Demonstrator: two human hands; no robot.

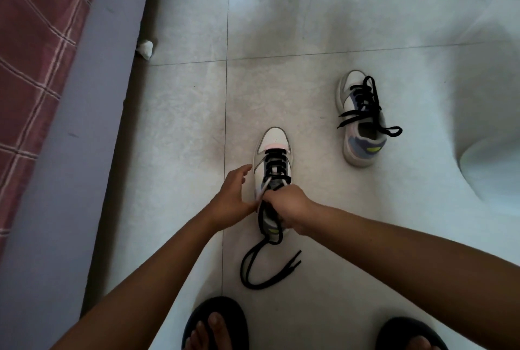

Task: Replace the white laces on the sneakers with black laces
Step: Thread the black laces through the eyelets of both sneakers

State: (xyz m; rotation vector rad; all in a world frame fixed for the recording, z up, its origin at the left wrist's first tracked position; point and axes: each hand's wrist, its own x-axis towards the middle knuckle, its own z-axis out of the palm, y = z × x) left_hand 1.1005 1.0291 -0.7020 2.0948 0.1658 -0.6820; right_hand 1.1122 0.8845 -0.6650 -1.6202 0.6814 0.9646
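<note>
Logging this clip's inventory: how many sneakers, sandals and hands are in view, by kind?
Sneakers: 2, near sneaker and far sneaker
Sandals: 2, left sandal and right sandal
Hands: 2, left hand and right hand
Total: 6

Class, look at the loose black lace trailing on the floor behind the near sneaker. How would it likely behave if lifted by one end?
The black lace lies in a slack curved loop on the floor, so it is probably floppy and would dangle. It looks thin, so likely very light. Its other part runs up to the near sneaker, where the right hand grips it, so pulling might tug the shoe.
</note>
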